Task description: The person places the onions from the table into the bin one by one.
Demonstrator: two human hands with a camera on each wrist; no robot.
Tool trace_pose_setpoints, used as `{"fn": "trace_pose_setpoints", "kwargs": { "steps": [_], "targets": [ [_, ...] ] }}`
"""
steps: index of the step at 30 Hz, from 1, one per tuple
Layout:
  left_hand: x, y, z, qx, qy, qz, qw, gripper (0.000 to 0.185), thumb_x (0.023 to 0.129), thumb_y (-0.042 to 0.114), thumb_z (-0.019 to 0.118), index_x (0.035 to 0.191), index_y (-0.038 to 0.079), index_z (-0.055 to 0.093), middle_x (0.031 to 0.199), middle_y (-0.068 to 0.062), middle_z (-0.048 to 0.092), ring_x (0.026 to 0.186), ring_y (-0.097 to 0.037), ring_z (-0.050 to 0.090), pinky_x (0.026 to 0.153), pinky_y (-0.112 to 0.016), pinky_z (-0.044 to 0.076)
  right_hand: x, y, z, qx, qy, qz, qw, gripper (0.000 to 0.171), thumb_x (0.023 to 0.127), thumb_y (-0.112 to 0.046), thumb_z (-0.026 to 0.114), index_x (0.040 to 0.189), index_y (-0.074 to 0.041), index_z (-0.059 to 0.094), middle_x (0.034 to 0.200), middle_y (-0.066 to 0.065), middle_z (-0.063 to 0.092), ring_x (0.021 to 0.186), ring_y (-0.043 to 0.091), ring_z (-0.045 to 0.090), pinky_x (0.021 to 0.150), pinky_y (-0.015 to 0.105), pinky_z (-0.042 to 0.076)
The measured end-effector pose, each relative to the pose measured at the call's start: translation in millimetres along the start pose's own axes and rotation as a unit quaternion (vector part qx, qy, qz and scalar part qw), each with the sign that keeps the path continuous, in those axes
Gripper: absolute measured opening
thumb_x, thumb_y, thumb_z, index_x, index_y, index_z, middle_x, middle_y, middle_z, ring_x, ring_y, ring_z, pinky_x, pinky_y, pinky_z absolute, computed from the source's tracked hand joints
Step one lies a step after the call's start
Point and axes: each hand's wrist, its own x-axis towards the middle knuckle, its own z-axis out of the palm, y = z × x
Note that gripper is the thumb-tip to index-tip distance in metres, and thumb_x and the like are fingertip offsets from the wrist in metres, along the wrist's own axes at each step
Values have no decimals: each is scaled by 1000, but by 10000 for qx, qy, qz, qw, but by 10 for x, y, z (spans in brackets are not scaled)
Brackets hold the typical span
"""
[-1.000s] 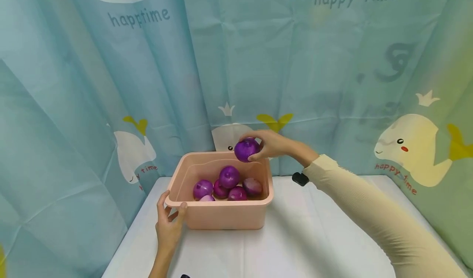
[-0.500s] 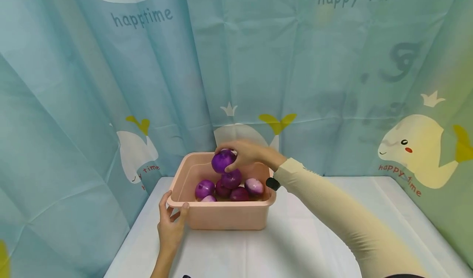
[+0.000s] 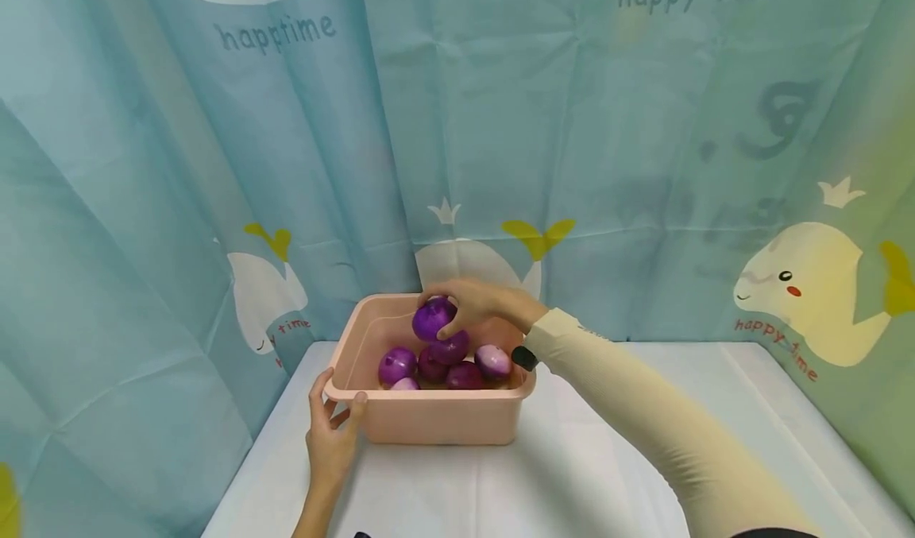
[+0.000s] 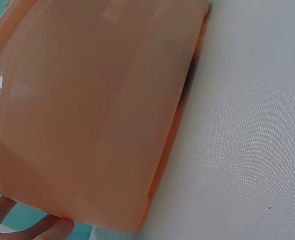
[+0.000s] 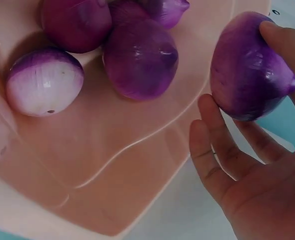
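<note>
A purple onion [image 3: 433, 320] is held in my right hand [image 3: 468, 306], over the back part of a pink plastic tub [image 3: 439, 417]. In the right wrist view, thumb and fingers grip the sides of that onion [image 5: 245, 70]. Several more onions lie inside the tub, among them a pale one [image 5: 46, 82] and a dark purple one [image 5: 140, 60]. My left hand [image 3: 332, 439] grips the tub's front left corner, thumb on the front rim and fingers at the left side. In the left wrist view its fingers [image 4: 52, 229] touch the tub's edge.
The tub stands on a table with a white cloth [image 3: 600, 435]. Behind and at both sides hangs a blue-green curtain [image 3: 486, 125] printed with whales, close to the table's back edge. A dark wrist camera [image 3: 524, 358] sits under the right sleeve, by the tub's right rim.
My right hand has moved left and down with the onion, from above the tub's back right corner to over the onions inside. The left hand keeps its grip on the tub.
</note>
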Motion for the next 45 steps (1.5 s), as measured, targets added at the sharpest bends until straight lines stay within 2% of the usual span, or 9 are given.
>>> {"fn": "trace_pose_setpoints", "kwargs": {
  "steps": [3, 9, 14, 22, 30, 34, 38, 42, 45],
  "targets": [
    [-10, 10, -1, -1, -32, -29, 10000, 67, 100, 23, 69, 157, 28, 35, 160, -13, 41, 136, -37, 53, 92, -21, 53, 2, 19, 38, 53, -218, 166, 9996, 58, 87, -25, 85, 138, -21, 60, 128, -2, 63, 113, 18, 60, 101, 33, 51],
    [-1, 10, 0, -58, -28, 35, 10000, 68, 99, 22, 69, 157, 27, 35, 160, -14, 41, 137, -38, 52, 89, -12, 48, 28, 21, 64, 135, -400, 285, 9987, 62, 88, -26, 84, 143, -17, 57, 133, 0, 60, 119, 19, 58, 104, 35, 50],
    [10, -17, -1, -37, -37, 68, 10000, 68, 99, 22, 69, 158, 28, 34, 160, -14, 41, 136, -36, 52, 88, -9, 46, 56, 13, 72, 131, -399, 162, 9990, 63, 87, -26, 85, 143, -19, 57, 135, 3, 60, 120, 22, 58, 104, 37, 50],
    [4, -31, 16, -56, 9, 53, 10000, 69, 98, 23, 70, 157, 28, 36, 159, -13, 43, 135, -35, 54, 87, -7, 45, 42, 16, 66, 341, -422, 94, 9985, 83, 87, -29, 85, 157, -19, 41, 157, 10, 45, 142, 31, 44, 116, 47, 37],
    [7, 4, 1, -83, 38, 106, 9999, 67, 99, 20, 70, 157, 26, 37, 159, -14, 43, 135, -38, 53, 88, -9, 48, -30, 33, -7, 550, -203, 137, 9982, 85, 86, -34, 85, 156, -16, 41, 156, 9, 46, 142, 31, 43, 117, 48, 37],
    [5, 3, -19, -103, 37, 185, 9998, 68, 98, 18, 70, 157, 24, 36, 159, -14, 43, 135, -37, 53, 87, -8, 47, -204, 42, -96, 302, -19, 196, 9993, 86, 84, -34, 87, 157, -21, 42, 157, 8, 45, 144, 30, 40, 118, 50, 35],
    [12, -20, -19, -64, -7, 148, 9999, 69, 98, 21, 71, 157, 25, 35, 159, -13, 43, 134, -35, 54, 87, -8, 47, -498, 94, -187, -312, 182, 372, 9987, 87, 84, -39, 86, 157, -28, 42, 158, 9, 41, 145, 33, 36, 115, 59, 35],
    [19, -28, -14, -39, -53, 149, 9999, 68, 98, 22, 70, 157, 26, 35, 159, -12, 42, 135, -35, 54, 88, -9, 48, -849, 185, -245, -1072, 595, 623, 9905, 85, 83, -49, 83, 156, -31, 44, 157, 12, 42, 141, 39, 42, 110, 66, 37],
    [11, -31, -19, -4, -26, 119, 9999, 68, 98, 23, 70, 157, 27, 36, 158, -12, 44, 133, -34, 55, 89, -13, 51, -1109, 260, -251, -1332, 911, 836, 9834, 83, 83, -53, 82, 155, -30, 46, 156, 16, 43, 137, 45, 45, 106, 70, 40]
  ]
}}
